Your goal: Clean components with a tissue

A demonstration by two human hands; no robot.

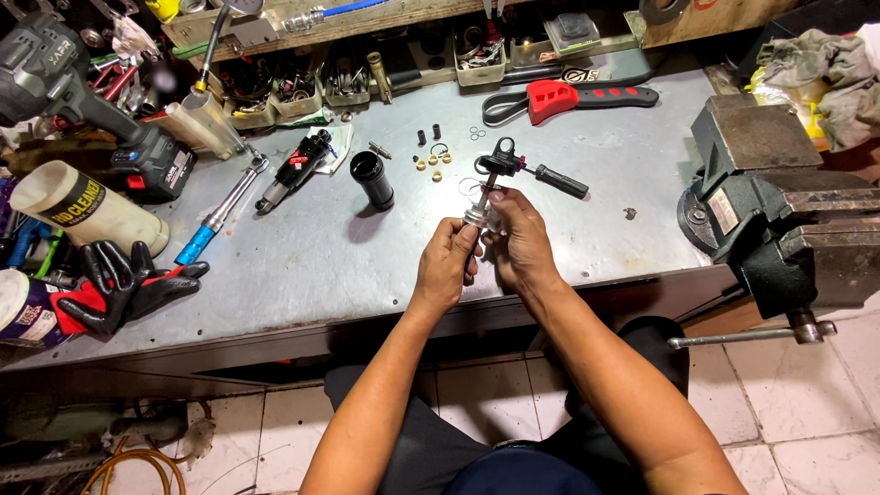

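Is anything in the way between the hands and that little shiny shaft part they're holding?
No. The left hand and right hand both already grip the shaft part directly, above the metal bench; nothing visible sits between.

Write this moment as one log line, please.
left hand: grips shaft's lower end | right hand: holds shock shaft assembly upright | surface: metal workbench | nearby: black cylinder, bench vise
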